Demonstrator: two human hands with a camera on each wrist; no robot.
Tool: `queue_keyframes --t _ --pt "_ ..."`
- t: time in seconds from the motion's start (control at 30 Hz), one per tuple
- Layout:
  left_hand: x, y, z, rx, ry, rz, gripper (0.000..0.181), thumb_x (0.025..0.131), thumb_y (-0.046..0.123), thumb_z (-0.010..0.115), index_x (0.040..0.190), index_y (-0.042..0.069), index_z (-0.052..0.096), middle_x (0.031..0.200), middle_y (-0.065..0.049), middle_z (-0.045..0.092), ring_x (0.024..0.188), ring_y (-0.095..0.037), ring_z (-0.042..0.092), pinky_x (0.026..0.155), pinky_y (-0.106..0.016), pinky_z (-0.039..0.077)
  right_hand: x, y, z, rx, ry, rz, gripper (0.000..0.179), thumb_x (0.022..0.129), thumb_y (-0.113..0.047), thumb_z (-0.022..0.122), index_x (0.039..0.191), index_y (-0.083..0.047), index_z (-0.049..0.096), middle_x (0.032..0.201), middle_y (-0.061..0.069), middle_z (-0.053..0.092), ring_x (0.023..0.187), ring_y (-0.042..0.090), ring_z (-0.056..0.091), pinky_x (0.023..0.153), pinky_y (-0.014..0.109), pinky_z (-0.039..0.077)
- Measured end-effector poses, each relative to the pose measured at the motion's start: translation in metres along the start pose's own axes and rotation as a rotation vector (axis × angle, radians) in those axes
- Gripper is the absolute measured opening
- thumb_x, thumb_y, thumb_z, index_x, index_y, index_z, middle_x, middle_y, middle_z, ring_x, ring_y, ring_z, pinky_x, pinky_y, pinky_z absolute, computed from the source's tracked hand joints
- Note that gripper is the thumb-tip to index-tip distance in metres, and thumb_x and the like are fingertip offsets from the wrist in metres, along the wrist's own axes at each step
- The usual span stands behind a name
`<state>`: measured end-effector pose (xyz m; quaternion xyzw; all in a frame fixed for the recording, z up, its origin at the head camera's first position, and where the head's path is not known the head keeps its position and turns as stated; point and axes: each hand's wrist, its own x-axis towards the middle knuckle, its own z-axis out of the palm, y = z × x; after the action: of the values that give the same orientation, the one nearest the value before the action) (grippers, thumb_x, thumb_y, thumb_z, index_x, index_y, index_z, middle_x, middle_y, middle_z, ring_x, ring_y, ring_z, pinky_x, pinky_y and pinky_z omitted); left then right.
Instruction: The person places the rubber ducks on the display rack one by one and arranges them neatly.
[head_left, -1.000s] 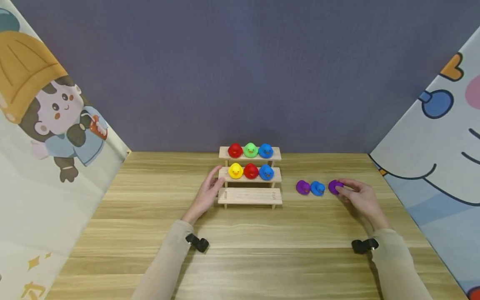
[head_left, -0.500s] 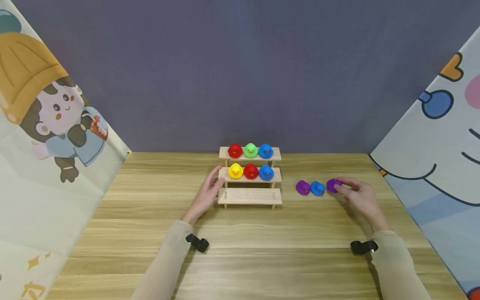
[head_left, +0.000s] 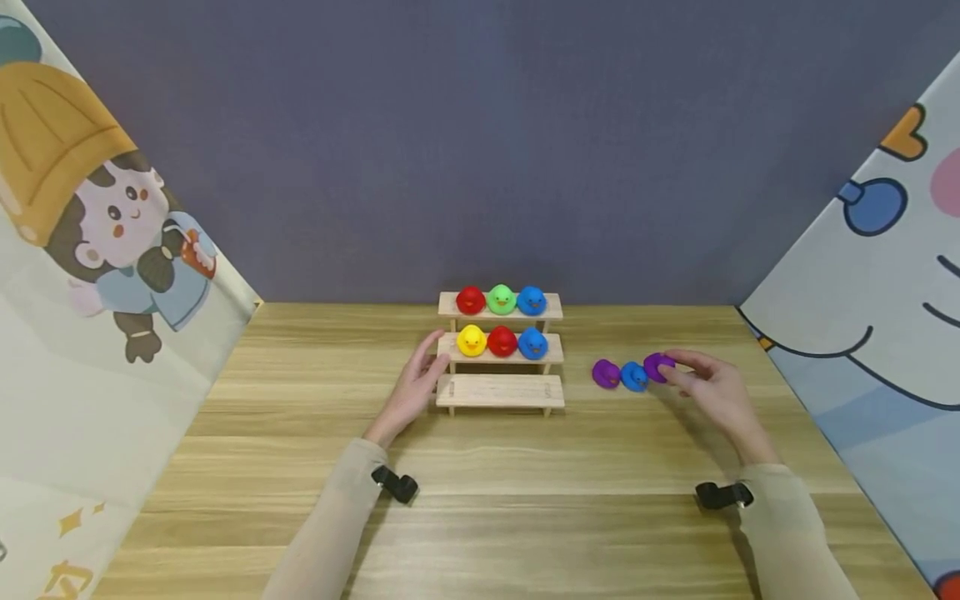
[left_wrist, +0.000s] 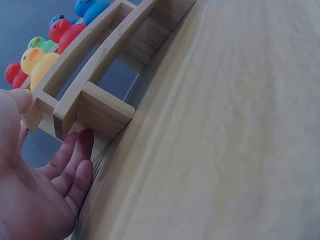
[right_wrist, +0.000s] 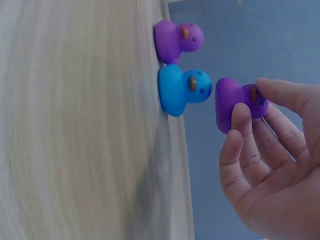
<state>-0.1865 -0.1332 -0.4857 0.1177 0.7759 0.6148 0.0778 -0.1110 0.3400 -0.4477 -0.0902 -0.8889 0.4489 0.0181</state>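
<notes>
My right hand [head_left: 716, 392] pinches a purple rubber duck [right_wrist: 227, 102] between thumb and fingertips. The duck is raised off the table, close beside a blue rubber duck [right_wrist: 175, 90]; in the head view it overlaps that one's edge. A second purple duck [head_left: 606, 374] sits left of the blue one on the table. At the left end of a three-tier wooden stand [head_left: 500, 390], my left hand [head_left: 412, 387] grips the middle tier's end between thumb and index finger, its other fingers by the lower tier's leg [left_wrist: 105, 107].
On the top tier stand red [head_left: 470, 300], green [head_left: 502, 299] and blue [head_left: 532, 301] ducks. Yellow [head_left: 472, 340], red [head_left: 502, 342] and blue [head_left: 533, 343] ducks fill the middle tier. The lowest tier is bare wood. A dark panel [head_left: 495, 150] rises behind the table.
My right hand has lifted the purple duck and carried it left toward the blue duck on the table. My left hand stays at the stand.
</notes>
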Motion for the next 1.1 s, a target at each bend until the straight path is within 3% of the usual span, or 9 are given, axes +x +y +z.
queue_keyframes --t 0.07,0.17,0.27,0.4,0.53,0.67,0.9,1.1 --pt "0.004 -0.009 0.000 0.014 0.010 0.013 0.060 0.116 0.035 0.046 0.171 0.021 0.026 0.141 -0.027 0.061 0.132 -0.037 0.058 0.099 -0.037 0.048 -0.001 -0.004 0.002 0.009 -0.004 -0.013 0.065 0.102 -0.050 0.070 0.149 -0.006 0.062 0.149 0.022 0.062 0.094 0.002 0.072 0.079 0.027 0.061" --pt "0.004 -0.008 0.000 0.016 0.009 0.010 0.060 0.116 0.034 0.046 0.171 0.019 0.026 0.142 -0.028 0.061 0.134 -0.038 0.058 0.100 -0.037 0.048 -0.003 -0.009 0.007 0.027 -0.013 -0.029 0.062 0.102 -0.047 0.071 0.147 -0.005 0.063 0.146 0.019 0.066 0.093 -0.003 0.071 0.080 0.026 0.061" --pt "0.005 -0.009 0.000 0.020 0.014 0.016 0.059 0.116 0.035 0.046 0.170 0.020 0.028 0.140 -0.027 0.062 0.132 -0.036 0.059 0.101 -0.038 0.048 -0.003 -0.013 0.011 0.041 -0.018 -0.038 0.060 0.101 -0.045 0.073 0.145 -0.005 0.064 0.131 0.002 0.074 0.091 -0.003 0.071 0.078 0.026 0.061" --pt "0.005 -0.010 0.000 0.021 0.019 0.017 0.058 0.116 0.036 0.047 0.169 0.022 0.029 0.139 -0.026 0.064 0.132 -0.036 0.060 0.105 -0.044 0.049 -0.003 -0.016 0.017 0.058 -0.022 -0.042 0.059 0.100 -0.043 0.076 0.144 -0.005 0.065 0.109 -0.024 0.073 0.087 0.001 0.071 0.074 0.026 0.060" --pt "0.005 -0.010 0.001 0.023 0.019 0.022 0.059 0.115 0.037 0.047 0.169 0.022 0.029 0.140 -0.025 0.063 0.133 -0.037 0.059 0.108 -0.052 0.049 -0.005 -0.022 0.022 0.066 -0.033 -0.053 0.053 0.102 -0.037 0.075 0.143 -0.005 0.066 0.101 -0.029 0.072 0.085 0.002 0.071 0.073 0.026 0.058" --pt "0.005 -0.010 0.001 0.023 0.017 0.023 0.060 0.115 0.038 0.047 0.170 0.023 0.028 0.143 -0.025 0.062 0.134 -0.038 0.058 0.110 -0.055 0.049 -0.009 -0.031 0.028 0.044 -0.034 -0.074 0.049 0.101 -0.037 0.075 0.139 -0.005 0.070 0.099 -0.021 0.075 0.083 0.005 0.071 0.072 0.027 0.058" --pt "0.004 -0.008 0.000 0.011 0.010 0.020 0.059 0.115 0.038 0.047 0.169 0.025 0.029 0.142 -0.024 0.062 0.135 -0.037 0.058 0.111 -0.056 0.047 -0.015 -0.044 0.045 0.042 -0.071 -0.089 0.050 0.097 -0.037 0.080 0.134 -0.004 0.072 0.116 0.016 0.078 0.086 0.017 0.074 0.070 0.029 0.059" --pt "0.004 -0.009 0.000 0.019 0.010 0.021 0.060 0.115 0.037 0.047 0.170 0.023 0.028 0.142 -0.024 0.062 0.134 -0.037 0.058 0.111 -0.053 0.048 -0.019 -0.052 0.059 0.080 -0.111 -0.068 0.050 0.095 -0.035 0.083 0.133 -0.004 0.073 0.105 0.014 0.077 0.083 0.019 0.071 0.065 0.028 0.055"
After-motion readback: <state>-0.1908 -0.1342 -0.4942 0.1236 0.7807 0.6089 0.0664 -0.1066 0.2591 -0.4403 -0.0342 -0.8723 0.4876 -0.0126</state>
